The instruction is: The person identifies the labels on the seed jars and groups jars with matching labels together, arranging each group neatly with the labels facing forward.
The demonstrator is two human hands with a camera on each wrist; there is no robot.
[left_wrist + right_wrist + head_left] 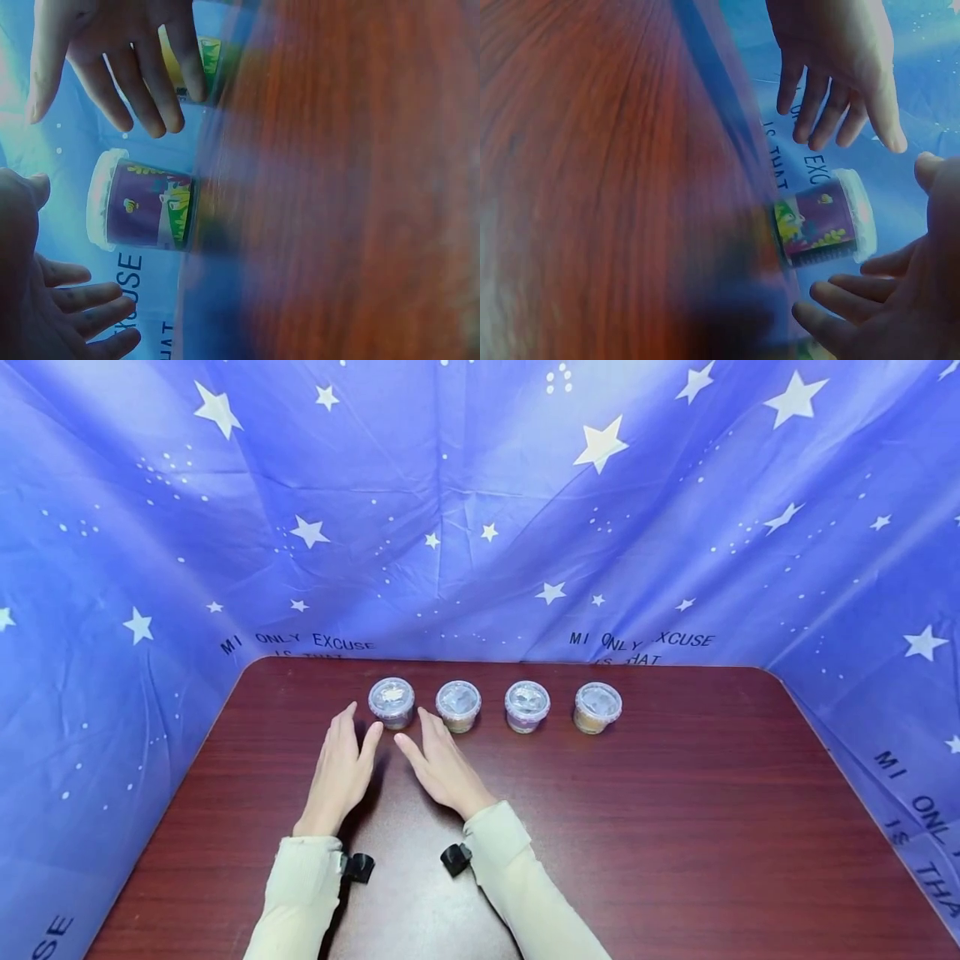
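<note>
A small plastic tub (pixel 392 714) with a clear lid stands upright at the left end of a row. Its side carries a purple label with a bee and green shapes, visible on the tub (pixel 154 206) in the left wrist view. My left hand (pixel 339 772) is just to its near left, fingers extended and thumb apart. On the near right, my right hand (pixel 446 768) points its straight fingers toward the gap between this tub and the second tub (pixel 459 702). Both palms face inward around the first tub, and neither hand holds anything.
Further right in the row stand a third tub (pixel 527 702) and a fourth tub (pixel 597 703) with a yellowish side. All are near the back edge of a dark red wooden table (pixel 675 827). A blue star-patterned cloth (pixel 480 468) hangs behind and at both sides.
</note>
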